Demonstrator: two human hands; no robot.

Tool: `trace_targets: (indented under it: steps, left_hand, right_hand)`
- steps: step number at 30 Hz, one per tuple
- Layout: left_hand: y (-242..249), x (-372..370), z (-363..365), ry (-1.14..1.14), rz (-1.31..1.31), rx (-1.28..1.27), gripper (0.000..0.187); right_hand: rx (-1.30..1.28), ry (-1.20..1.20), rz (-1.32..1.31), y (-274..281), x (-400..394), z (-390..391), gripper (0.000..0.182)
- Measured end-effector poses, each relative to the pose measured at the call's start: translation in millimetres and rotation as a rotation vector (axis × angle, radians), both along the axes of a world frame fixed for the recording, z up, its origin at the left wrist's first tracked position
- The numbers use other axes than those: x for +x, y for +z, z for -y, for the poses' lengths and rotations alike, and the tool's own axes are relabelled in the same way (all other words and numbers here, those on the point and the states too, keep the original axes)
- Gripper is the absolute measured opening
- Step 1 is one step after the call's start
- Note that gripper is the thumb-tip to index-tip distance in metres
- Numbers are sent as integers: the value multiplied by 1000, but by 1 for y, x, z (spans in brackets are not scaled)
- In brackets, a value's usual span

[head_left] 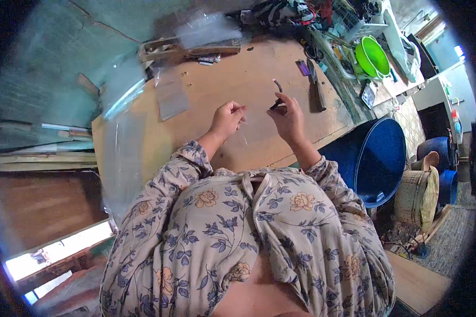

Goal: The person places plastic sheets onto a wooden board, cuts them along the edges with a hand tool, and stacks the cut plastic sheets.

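Note:
Above the tan board (211, 84), my right hand (289, 115) pinches a thin, black, curved strip (278, 88) between thumb and fingers. The strip's upper end bends left and has a small bright tip, perhaps glowing. My left hand (229, 119) is level with it, a short way to the left, with its fingers closed in a pinch. Faint clear streaks show just below those fingers, but what they hold cannot be made out. A stack of clear plastic bags (172, 100) lies left of my left hand. Right of my right hand are a knife (317, 98) and a purple lighter (303, 67).
Clear plastic sheeting (122, 158) hangs over the board's left edge. A wooden piece (217, 49) with plastic on it lies at the back. At right stand a large blue barrel (378, 158), a green basin (373, 57) and a woven basket (415, 198).

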State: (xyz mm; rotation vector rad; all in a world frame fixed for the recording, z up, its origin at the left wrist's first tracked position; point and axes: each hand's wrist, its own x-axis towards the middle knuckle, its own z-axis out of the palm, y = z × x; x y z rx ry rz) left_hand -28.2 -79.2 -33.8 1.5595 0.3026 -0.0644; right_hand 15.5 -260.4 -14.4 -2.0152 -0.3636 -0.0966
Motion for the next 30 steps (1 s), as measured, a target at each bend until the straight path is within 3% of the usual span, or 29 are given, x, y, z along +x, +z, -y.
trace_targets:
  steps: [5,10,13,15,16,17,19,21,22,24,25,27,28,30]
  left_hand:
    - [-3,25,5,1,-2,4,21]
    - [-10,70,12,57,-43,-48,16]
    - [-18,110,14,180,-134,171,17]
    - [-47,150,9,290,-79,-95,20]
    - [-65,172,5,283,-85,-98,20]
    - [-83,193,2,336,-35,224,32]
    - [-79,203,8,380,15,540,46]
    - [-54,203,12,109,285,688,56]
    - [-41,194,19,105,282,688,56]
    - [-20,165,40,-348,256,-315,58]
    - [-4,151,45,-341,246,-317,58]
    - [19,128,49,-397,91,279,60]
    - [17,122,44,-382,83,276,60]
    - [12,107,31,-264,-47,-25,58]
  right_hand:
    - [-3,-23,0,-12,25,10,48]
    - [-74,-176,230,-18,68,34,45]
    - [-15,-220,163,-15,91,45,46]
    - [-8,-230,260,-28,109,54,46]
    - [-14,-237,256,-29,114,54,46]
    - [101,-215,144,-28,118,53,46]
    - [209,-197,30,-11,117,48,46]
    - [119,-173,-223,19,112,41,47]
    - [120,-175,-228,14,115,41,47]
    - [178,-88,-223,0,122,38,50]
    - [176,-84,-234,-1,121,35,50]
    - [118,-19,-172,4,117,27,52]
    - [115,-4,-179,5,115,22,52]
    - [100,70,-215,6,107,11,53]
